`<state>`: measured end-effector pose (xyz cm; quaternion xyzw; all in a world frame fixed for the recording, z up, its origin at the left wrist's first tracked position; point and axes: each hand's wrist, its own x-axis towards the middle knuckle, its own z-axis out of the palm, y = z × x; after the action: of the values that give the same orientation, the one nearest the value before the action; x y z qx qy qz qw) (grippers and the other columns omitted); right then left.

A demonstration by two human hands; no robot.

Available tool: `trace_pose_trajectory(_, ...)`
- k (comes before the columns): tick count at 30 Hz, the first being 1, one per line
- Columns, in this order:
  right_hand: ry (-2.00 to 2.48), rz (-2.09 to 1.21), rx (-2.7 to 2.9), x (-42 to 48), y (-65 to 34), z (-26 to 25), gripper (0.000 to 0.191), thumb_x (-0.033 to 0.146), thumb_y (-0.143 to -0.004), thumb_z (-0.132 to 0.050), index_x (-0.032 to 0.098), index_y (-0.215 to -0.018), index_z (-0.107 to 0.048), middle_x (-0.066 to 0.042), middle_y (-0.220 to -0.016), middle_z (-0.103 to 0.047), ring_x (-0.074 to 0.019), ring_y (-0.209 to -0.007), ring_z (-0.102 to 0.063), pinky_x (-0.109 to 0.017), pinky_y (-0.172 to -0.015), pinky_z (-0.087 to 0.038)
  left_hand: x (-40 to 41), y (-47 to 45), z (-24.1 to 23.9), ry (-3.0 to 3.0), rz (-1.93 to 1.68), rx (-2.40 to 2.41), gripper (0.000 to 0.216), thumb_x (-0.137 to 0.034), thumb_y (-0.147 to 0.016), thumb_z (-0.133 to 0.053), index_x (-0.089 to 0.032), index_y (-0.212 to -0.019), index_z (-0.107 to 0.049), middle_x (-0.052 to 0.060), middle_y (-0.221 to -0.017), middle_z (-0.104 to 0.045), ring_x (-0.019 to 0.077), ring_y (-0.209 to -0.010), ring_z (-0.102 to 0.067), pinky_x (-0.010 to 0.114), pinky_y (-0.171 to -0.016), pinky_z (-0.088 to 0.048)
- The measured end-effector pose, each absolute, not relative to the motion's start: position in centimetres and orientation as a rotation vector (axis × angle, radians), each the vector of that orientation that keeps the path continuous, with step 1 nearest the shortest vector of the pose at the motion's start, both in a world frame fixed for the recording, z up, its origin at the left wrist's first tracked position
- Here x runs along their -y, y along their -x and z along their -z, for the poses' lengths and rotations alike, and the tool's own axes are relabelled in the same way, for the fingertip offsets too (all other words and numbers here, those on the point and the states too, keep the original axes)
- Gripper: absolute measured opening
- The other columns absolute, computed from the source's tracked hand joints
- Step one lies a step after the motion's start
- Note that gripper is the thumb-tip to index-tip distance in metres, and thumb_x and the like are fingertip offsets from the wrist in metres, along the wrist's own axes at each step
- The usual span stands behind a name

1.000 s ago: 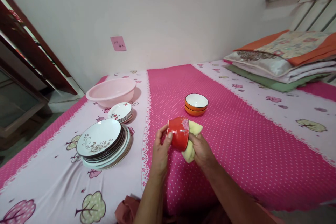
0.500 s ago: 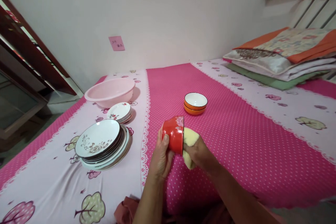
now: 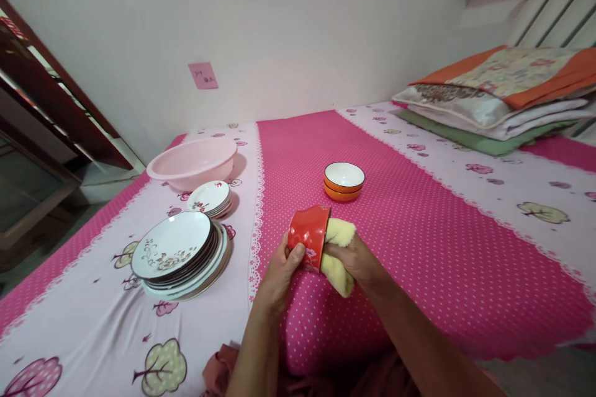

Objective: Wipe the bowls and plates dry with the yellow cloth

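Note:
My left hand [image 3: 282, 273] is closed on a red bowl [image 3: 308, 229], thumb on its outside, the bowl tipped on its side with its mouth facing right. In my right hand [image 3: 351, 258] is a pale yellow cloth [image 3: 339, 276], part of it pushed into the bowl's mouth. My right fingertips are hidden inside the bowl and by the cloth. Beyond the hands, two orange bowls with white insides [image 3: 343, 178] sit nested on the bedspread.
At left stand a stack of large plates [image 3: 174, 245], a stack of small flowered dishes [image 3: 208, 196] and a pink basin [image 3: 190, 164]. Folded bedding and cushions [image 3: 493, 99] lie at the far right. The pink bedspread [image 3: 419, 229] meets a white wall [image 3: 288, 31].
The red bowl has turned a little in my left hand, so its flower pattern shows lower down. The cloth and my right hand have shifted slightly at its mouth.

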<state>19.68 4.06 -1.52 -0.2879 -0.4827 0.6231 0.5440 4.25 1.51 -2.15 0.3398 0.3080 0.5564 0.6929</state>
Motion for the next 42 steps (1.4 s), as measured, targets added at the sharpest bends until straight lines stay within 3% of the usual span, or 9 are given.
trace_pose_trajectory(6,0.742,-1.41,1.31,-3.1,-18.9,1.3,0.03,0.026,-0.082,-0.071,0.02,-0.111,-0.075,-0.005,-0.101,-0.08,-0.0245,-0.094,-0.074,-0.039,-0.092,-0.061,-1.9,-5.9,2.7,-0.516,-1.427,-0.55,0.059,-0.042,-0.072,-0.094,-0.018,-0.121,-0.073,0.011,-0.12,-0.078,0.029,-0.125,-0.067,0.041,-0.115,-0.047)
trace_pose_trajectory(12,0.609,-0.938,1.927,-3.5,-19.1,2.2,0.031,0.014,-0.09,-0.056,0.023,-0.113,-0.075,-0.009,-0.122,-0.074,-0.0284,-0.113,-0.067,-0.044,-0.103,-0.051,-2.4,-5.3,2.6,-0.391,-1.361,-0.553,0.051,-0.046,-0.085,-0.084,-0.014,-0.122,-0.074,0.011,-0.123,-0.078,0.0255,-0.126,-0.066,0.037,-0.115,-0.048)
trace_pose_trajectory(19,0.78,-1.313,1.408,-4.2,-19.8,2.9,0.029,0.021,-0.078,-0.069,0.02,-0.106,-0.073,-0.005,-0.097,-0.078,-0.0243,-0.089,-0.073,-0.036,-0.083,-0.059,-1.6,-3.6,2.5,-0.644,-1.229,-0.606,0.033,-0.035,-0.08,-0.088,-0.017,-0.106,-0.079,0.008,-0.114,-0.08,0.0238,-0.11,-0.072,0.035,-0.103,-0.054)
trace_pose_trajectory(22,0.792,-1.386,1.332,-3.8,-19.9,2.5,0.019,0.027,-0.076,-0.071,0.02,-0.093,-0.072,-0.004,-0.093,-0.078,-0.0245,-0.088,-0.073,-0.037,-0.086,-0.059,-1.6,-4.2,2.8,-0.679,-1.211,-0.597,0.047,-0.044,-0.079,-0.089,-0.016,-0.114,-0.078,0.012,-0.121,-0.079,0.0302,-0.122,-0.068,0.043,-0.113,-0.047)
trace_pose_trajectory(25,0.822,-1.35,1.351,-3.2,-19.7,2.1,0.022,0.029,-0.079,-0.07,0.021,-0.099,-0.071,-0.004,-0.095,-0.077,-0.0237,-0.087,-0.072,-0.036,-0.082,-0.06,-1.9,-5.3,3.0,-0.572,-1.302,-0.511,0.051,-0.046,-0.077,-0.09,-0.016,-0.116,-0.077,0.012,-0.122,-0.079,0.0327,-0.133,-0.062,0.045,-0.12,-0.041)
trace_pose_trajectory(31,0.649,-0.867,1.955,-3.4,-19.3,2.1,0.02,0.014,-0.088,-0.056,0.021,-0.1,-0.071,-0.008,-0.102,-0.073,-0.0256,-0.099,-0.066,-0.04,-0.094,-0.054,-2.3,-5.6,2.9,-0.441,-1.345,-0.483,0.054,-0.046,-0.083,-0.085,-0.014,-0.124,-0.074,0.012,-0.132,-0.075,0.0295,-0.143,-0.054,0.041,-0.123,-0.037)
trace_pose_trajectory(35,0.657,-0.877,1.856,-4.0,-19.4,2.6,0.027,0.012,-0.086,-0.059,0.022,-0.108,-0.072,-0.008,-0.109,-0.074,-0.0262,-0.105,-0.067,-0.042,-0.099,-0.053,-2.0,-4.5,2.3,-0.487,-1.337,-0.47,0.038,-0.042,-0.09,-0.079,-0.015,-0.116,-0.077,0.01,-0.123,-0.078,0.0254,-0.125,-0.066,0.035,-0.111,-0.048)
trace_pose_trajectory(39,0.762,-1.276,1.452,-4.0,-19.8,2.6,0.021,0.021,-0.082,-0.067,0.019,-0.102,-0.074,-0.005,-0.095,-0.078,-0.0227,-0.086,-0.074,-0.035,-0.08,-0.061,-1.5,-3.1,1.9,-0.659,-1.226,-0.525,0.023,-0.028,-0.081,-0.087,-0.018,-0.101,-0.081,0.004,-0.101,-0.082,0.017,-0.089,-0.073,0.024,-0.082,-0.057)
trace_pose_trajectory(42,0.748,-1.386,1.291,-3.7,-19.9,2.3,0.025,0.03,-0.081,-0.072,0.02,-0.104,-0.076,-0.006,-0.103,-0.08,-0.0264,-0.1,-0.075,-0.04,-0.093,-0.06,-1.5,-3.3,2.3,-0.684,-1.193,-0.592,0.036,-0.037,-0.079,-0.09,-0.016,-0.107,-0.081,0.005,-0.1,-0.082,0.0189,-0.09,-0.074,0.028,-0.087,-0.058)
